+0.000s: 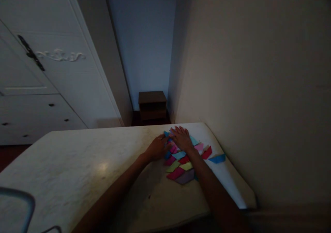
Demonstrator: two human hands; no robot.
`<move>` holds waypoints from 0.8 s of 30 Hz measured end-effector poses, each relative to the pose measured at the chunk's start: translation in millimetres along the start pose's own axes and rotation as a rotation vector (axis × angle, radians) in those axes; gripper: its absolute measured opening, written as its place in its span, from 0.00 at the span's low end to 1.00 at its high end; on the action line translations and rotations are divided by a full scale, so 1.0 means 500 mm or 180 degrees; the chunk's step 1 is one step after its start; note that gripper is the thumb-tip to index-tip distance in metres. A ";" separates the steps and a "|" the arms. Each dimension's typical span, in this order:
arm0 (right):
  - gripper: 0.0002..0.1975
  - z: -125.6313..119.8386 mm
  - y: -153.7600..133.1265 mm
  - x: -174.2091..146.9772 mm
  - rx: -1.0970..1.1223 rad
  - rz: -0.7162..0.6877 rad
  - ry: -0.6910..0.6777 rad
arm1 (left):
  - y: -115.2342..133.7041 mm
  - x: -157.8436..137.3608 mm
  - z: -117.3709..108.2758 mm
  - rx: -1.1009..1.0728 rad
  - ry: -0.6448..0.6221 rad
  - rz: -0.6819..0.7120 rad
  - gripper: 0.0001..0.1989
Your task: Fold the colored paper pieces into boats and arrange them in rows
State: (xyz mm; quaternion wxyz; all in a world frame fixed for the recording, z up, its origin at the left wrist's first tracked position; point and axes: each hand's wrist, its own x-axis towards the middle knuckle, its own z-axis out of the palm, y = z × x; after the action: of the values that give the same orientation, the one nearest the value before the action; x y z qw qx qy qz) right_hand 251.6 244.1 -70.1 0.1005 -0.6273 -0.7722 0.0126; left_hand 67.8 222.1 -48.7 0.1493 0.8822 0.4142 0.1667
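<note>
Here we log coloured paper pieces (179, 155) on the table (77, 157); right hand (183, 140) flat over them, fingers outstretched; left hand (157, 147) half-curled at their edge, grip unclear. Likely light, easily creased: we'd pinch corners.

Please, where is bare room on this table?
Widest: tabletop between far edge, left forearm and bent tube. Smaller: around a dark speck, between left forearm and right forearm, nearer than coloured parallelogram pieces. Crowded: around left hand and right hand.
</note>
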 end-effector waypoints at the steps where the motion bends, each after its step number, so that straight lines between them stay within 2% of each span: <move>1: 0.28 0.002 -0.015 0.003 0.0053 -0.0033 -0.0003 | 0.006 -0.022 -0.005 0.0029 -0.0001 -0.0037 0.29; 5: 0.26 0.009 -0.065 0.009 0.0303 -0.0241 0.0017 | 0.036 -0.095 -0.009 0.0197 0.0009 -0.0362 0.36; 8: 0.22 0.009 -0.078 0.009 0.0732 -0.0445 0.0163 | 0.061 -0.132 -0.004 0.0391 0.0104 -0.0616 0.47; 10: 0.18 0.003 -0.078 0.010 0.1053 -0.0565 0.0279 | 0.076 -0.147 0.001 0.0511 0.0238 -0.0630 0.54; 13: 0.16 -0.019 -0.073 0.012 0.1256 -0.0627 0.0317 | 0.095 -0.156 0.012 0.0549 0.0357 -0.0277 0.55; 16: 0.19 -0.052 -0.065 0.004 0.1313 -0.0488 0.0411 | 0.102 -0.156 0.022 0.0443 0.0270 0.0240 0.54; 18: 0.22 -0.076 -0.051 -0.013 0.1351 -0.0327 0.0589 | 0.097 -0.153 0.024 0.0349 0.0233 0.0353 0.53; 20: 0.24 -0.095 -0.023 -0.042 0.1382 -0.0204 0.0735 | 0.086 -0.151 0.021 0.0289 0.0248 0.0272 0.53; 24: 0.26 -0.111 0.075 -0.125 0.1241 0.0357 0.0884 | 0.061 -0.150 0.009 0.0256 0.0272 0.0119 0.50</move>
State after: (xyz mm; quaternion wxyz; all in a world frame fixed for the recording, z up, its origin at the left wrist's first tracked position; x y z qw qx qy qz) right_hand 309.4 185.6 -30.0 0.3239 -0.6337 -0.6979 0.0806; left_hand 45.1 144.4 -53.2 0.0928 0.8872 0.4101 0.1902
